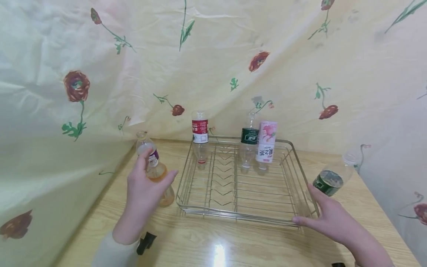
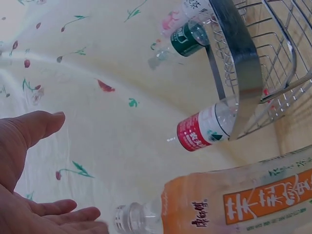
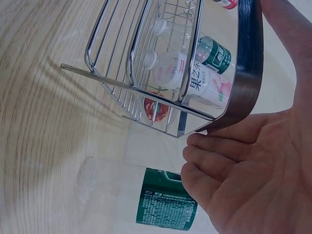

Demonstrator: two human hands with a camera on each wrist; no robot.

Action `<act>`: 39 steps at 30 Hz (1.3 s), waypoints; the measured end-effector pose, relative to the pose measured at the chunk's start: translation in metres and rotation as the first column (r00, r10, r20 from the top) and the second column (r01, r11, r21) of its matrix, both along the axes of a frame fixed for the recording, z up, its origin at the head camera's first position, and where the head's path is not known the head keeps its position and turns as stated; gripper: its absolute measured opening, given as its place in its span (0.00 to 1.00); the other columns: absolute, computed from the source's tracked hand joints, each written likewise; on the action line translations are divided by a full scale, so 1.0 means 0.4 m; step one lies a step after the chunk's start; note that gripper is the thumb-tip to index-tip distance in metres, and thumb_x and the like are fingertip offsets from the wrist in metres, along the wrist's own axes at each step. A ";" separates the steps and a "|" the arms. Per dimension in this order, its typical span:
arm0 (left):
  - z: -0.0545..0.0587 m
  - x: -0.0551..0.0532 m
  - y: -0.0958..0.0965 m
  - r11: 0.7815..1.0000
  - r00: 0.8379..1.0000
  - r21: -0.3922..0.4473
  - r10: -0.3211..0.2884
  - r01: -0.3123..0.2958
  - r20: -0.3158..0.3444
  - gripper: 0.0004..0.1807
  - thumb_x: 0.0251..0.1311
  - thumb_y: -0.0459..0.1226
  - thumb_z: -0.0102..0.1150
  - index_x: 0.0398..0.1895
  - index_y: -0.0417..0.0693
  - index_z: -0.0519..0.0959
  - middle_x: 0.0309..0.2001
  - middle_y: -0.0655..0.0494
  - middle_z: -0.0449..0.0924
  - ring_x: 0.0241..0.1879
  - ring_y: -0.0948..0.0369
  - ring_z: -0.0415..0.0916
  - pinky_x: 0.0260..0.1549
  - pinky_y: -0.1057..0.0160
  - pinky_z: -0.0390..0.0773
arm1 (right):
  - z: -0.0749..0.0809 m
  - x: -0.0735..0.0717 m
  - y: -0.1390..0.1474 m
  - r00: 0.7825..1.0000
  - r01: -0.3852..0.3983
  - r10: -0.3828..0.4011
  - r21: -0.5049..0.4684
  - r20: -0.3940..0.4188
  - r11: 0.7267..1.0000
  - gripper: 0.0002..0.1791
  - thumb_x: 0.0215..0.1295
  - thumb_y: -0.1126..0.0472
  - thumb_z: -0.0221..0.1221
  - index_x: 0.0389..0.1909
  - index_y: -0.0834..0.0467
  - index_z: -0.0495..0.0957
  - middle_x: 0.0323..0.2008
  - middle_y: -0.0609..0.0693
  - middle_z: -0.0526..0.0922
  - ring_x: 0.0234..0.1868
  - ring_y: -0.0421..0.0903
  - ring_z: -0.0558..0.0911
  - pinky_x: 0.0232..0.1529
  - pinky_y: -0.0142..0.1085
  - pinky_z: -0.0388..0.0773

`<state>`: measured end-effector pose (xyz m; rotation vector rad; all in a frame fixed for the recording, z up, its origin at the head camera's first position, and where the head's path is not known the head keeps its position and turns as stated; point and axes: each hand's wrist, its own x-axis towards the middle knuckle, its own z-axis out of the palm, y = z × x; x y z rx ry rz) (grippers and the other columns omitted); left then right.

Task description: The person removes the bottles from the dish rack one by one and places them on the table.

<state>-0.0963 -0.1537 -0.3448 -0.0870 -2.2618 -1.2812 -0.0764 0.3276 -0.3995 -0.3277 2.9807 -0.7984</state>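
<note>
Draped at the back and both sides with creased, pale cloth [image 1: 200, 81], printed with red flowers [image 1: 76, 86] on green stems [image 1: 82, 111]. Fronted by a light, wood-grained counter [image 1: 200, 237], catching a white glare [image 1: 219, 256] low in the head view. Tinted yellowish centrally, cooler toward both sides.

Floral sheet [image 1: 207, 74] w/ red blooms behind wood tbl [image 1: 190, 239]

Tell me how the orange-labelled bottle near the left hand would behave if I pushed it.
The orange-labelled bottle would probably tip if pushed high, since it stands tall and narrow. It may be light: its clear neck shows no liquid. Its see-through sides suggest plastic that might flex when squeezed.
</note>
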 end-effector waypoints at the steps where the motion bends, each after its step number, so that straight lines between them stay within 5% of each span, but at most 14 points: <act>1: 0.003 -0.001 0.002 1.000 1.000 -0.011 -0.002 0.001 -0.014 0.49 0.50 0.39 0.81 0.74 0.44 0.64 0.69 0.44 0.70 0.68 0.48 0.66 0.65 0.45 0.69 | 0.001 0.000 -0.001 1.000 -0.002 0.002 -0.001 0.000 1.000 0.68 0.53 0.37 0.74 0.76 0.76 0.46 0.71 0.78 0.55 0.67 0.78 0.60 0.57 0.73 0.64; 17: 0.027 -0.017 0.031 0.996 0.997 -0.034 -0.083 0.083 -0.001 0.48 0.52 0.37 0.80 0.74 0.39 0.64 0.71 0.42 0.66 0.70 0.44 0.62 0.68 0.44 0.64 | 0.001 0.000 -0.005 1.000 0.004 -0.004 -0.001 -0.021 1.000 0.69 0.51 0.36 0.75 0.76 0.76 0.48 0.71 0.78 0.56 0.67 0.78 0.61 0.58 0.72 0.64; 32: 0.048 -0.056 0.077 0.995 0.991 -0.056 -0.081 0.087 0.107 0.47 0.54 0.44 0.78 0.74 0.42 0.65 0.72 0.47 0.67 0.67 0.42 0.66 0.64 0.41 0.69 | 0.002 -0.003 -0.003 1.000 0.002 -0.002 -0.005 -0.017 1.000 0.69 0.51 0.36 0.75 0.75 0.76 0.48 0.71 0.78 0.56 0.67 0.78 0.61 0.58 0.72 0.64; 39: 0.057 -0.072 0.091 0.991 0.973 0.003 -0.129 0.131 0.189 0.48 0.57 0.45 0.76 0.76 0.44 0.61 0.74 0.48 0.63 0.71 0.44 0.61 0.66 0.40 0.65 | 0.001 -0.006 0.002 1.000 -0.007 0.007 -0.004 -0.022 1.000 0.69 0.50 0.36 0.75 0.75 0.77 0.48 0.70 0.79 0.56 0.67 0.78 0.61 0.58 0.72 0.64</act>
